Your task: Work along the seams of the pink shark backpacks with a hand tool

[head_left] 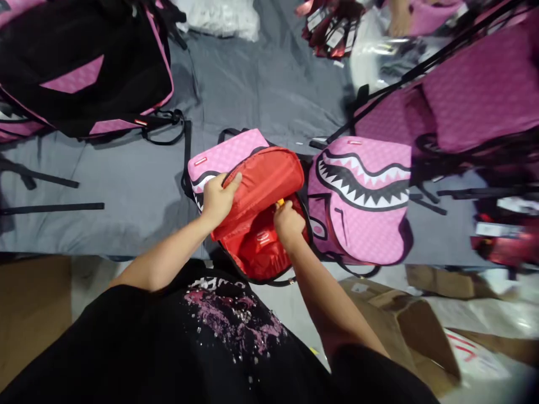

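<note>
A pink backpack lies unzipped in front of me, its red lining exposed and its top toward my body. My left hand pinches the edge of its opened front panel between thumb and fingers and holds it folded back. Inside the opening, my right hand is closed round a small yellow object. Only a bit of that object shows above the fingers, so I cannot tell its kind. Against the right side of this bag lies a second pink backpack with a shark-mouth print, shut.
Grey cloth covers the table. A large black and pink bag lies at the far left, with loose straps below it. More pink bags are piled right. Red tagged packets lie behind; cardboard boxes stand below the front edge.
</note>
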Available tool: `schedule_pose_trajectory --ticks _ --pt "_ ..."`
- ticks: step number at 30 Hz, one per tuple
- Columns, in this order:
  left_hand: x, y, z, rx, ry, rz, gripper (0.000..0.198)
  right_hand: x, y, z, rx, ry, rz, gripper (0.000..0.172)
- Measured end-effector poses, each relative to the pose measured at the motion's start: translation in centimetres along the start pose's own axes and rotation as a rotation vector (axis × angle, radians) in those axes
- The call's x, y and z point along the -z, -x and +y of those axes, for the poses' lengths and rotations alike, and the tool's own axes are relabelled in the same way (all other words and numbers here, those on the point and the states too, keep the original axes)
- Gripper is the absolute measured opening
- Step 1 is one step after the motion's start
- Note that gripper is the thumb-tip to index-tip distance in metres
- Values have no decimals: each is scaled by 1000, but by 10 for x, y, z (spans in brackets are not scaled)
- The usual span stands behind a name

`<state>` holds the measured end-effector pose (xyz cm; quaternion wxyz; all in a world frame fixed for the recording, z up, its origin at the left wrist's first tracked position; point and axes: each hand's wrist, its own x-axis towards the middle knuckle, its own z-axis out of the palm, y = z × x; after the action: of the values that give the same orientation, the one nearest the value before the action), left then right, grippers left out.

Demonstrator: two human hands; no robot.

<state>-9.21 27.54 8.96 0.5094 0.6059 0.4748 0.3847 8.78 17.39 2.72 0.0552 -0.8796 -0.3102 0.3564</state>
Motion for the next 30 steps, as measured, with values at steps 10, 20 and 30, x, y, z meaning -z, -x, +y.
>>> schedule_pose_trajectory --ticks 10,20,30 --pt "-28 -1 -9 -198 -18 -20 47 10 90 121 -399 -427 -310 46" --pt "-36 6 13 -467 -119 -267 48 -100 34 72 -37 -1345 -536 64" --pt "-42 -15 25 -799 -286 -398 50 -108 35 79 26 -1474 -531 65"
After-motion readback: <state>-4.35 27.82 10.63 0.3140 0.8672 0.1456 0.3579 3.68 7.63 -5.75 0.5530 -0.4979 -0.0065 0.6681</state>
